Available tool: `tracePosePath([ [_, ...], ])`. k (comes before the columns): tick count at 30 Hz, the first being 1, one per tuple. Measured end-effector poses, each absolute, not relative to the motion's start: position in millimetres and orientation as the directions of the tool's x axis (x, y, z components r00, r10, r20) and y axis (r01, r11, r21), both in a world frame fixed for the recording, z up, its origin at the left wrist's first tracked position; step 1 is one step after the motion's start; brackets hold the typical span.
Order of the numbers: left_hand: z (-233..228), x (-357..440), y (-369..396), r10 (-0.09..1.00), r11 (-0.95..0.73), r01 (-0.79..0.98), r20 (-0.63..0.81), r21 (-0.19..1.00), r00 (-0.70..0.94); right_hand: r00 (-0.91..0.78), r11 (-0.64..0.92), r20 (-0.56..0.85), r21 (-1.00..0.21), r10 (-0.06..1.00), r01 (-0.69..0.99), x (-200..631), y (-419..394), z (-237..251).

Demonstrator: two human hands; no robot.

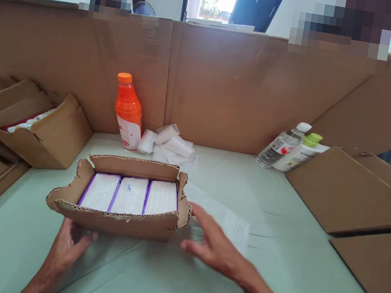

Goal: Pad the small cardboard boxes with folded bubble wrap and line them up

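Note:
An open cardboard box (118, 223) with ragged cut edges sits in front of me at left of centre. Side by side inside it are three white-topped packs (130, 195) with purple edges. By the box's lower left front corner is my left hand (66, 247), thumb stretched away and slightly blurred, its other fingers partly hidden by the box. My right hand (214, 244) is at the box's right end with fingers spread; the index fingertip meets or nearly meets the side flap, and the thumb points at the box.
Behind the box stand an orange bottle (127, 115) and some bubble-wrap rolls (176, 146). A bubble-wrap sheet (231, 222) lies right of the box. A clear bottle (281, 146) and a white green-capped bottle (299, 156) lean at right. Cardboard boxes (58, 138) and a tall cardboard wall (228, 87) edge the table.

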State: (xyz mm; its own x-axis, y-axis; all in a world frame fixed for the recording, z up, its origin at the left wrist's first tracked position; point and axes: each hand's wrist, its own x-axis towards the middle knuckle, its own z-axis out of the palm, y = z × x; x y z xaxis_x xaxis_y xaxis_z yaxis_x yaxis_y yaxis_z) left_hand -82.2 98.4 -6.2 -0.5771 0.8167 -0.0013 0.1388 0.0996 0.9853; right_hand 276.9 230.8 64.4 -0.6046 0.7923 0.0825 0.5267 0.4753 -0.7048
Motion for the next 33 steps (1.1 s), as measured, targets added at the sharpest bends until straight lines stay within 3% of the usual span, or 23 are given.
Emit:
tracePosePath([
  [4, -2.4, -71.4, 118.4, 0.805, 0.157, 0.128, -0.052, 0.979, -0.591, -0.584, 0.476, 0.181, -0.782, 0.791, 0.402, 225.2, 226.0, 45.2],
  [12, 13.1, -49.2, 186.0, 0.865, 0.016, 0.175, 0.075, 0.984, -0.495, -0.444, 0.304, 0.064, -0.815, 0.894, 0.494, 218.6, 283.8, 46.6],
  [16, 10.7, -57.9, 193.9, 0.873, -0.054, 0.174, 0.131, 0.983, -0.47, -0.471, 0.383, 0.152, -0.809, 0.869, 0.445, 229.5, 290.7, 50.2],
  [19, 3.3, -63.6, 170.3, 0.88, 0.007, 0.093, 0.038, 0.996, -0.474, -0.404, 0.425, 0.21, -0.7, 0.89, 0.574, 256.3, 285.6, 47.3],
  [24, -6.6, -45.0, 106.4, 0.866, 0.069, 0.048, -0.036, 0.996, -0.499, -0.515, 0.546, 0.181, -0.269, 0.838, 0.793, 291.7, 271.0, 32.4],
  [26, -7.1, -35.7, 85.8, 0.881, 0.075, 0.066, -0.035, 0.995, -0.472, -0.545, 0.568, 0.165, -0.176, 0.822, 0.804, 301.0, 261.7, 29.7],
  [29, -4.2, -32.8, 60.1, 0.896, 0.13, 0.124, -0.063, 0.984, -0.44, -0.563, 0.595, 0.202, -0.17, 0.801, 0.786, 313.2, 232.5, 30.9],
  [33, 12.1, -36.6, 33.7, 0.865, 0.194, 0.25, -0.045, 0.948, -0.499, -0.648, 0.714, 0.303, -0.237, 0.699, 0.659, 296.7, 168.7, 35.7],
])
